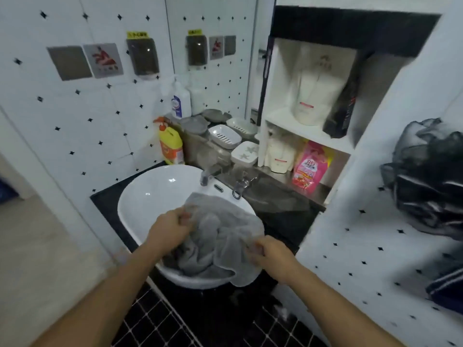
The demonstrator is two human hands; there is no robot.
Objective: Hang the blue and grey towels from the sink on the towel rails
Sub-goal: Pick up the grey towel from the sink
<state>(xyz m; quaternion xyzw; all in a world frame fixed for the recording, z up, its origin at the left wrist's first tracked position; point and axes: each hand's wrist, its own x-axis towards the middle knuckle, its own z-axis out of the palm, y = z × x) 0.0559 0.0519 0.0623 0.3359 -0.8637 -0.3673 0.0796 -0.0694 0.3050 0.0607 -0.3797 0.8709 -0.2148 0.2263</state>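
Grey towel [220, 236] bunched in white sink [150, 196], spilling over rim at 5 o'clock; not yet hung; no blue towel or rails clearly visible. Left hand [170, 229] pinches cloth at 10 o'clock, right hand [271, 256] pinches edge at 4 o'clock; both closed on fabric.

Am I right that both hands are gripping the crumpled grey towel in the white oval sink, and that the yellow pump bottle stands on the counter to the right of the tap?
Not quite. The yellow pump bottle stands left of the tap, against the tiled wall, as the head view shows. The rest holds: the left hand and the right hand both grip the crumpled grey towel in the white oval sink.
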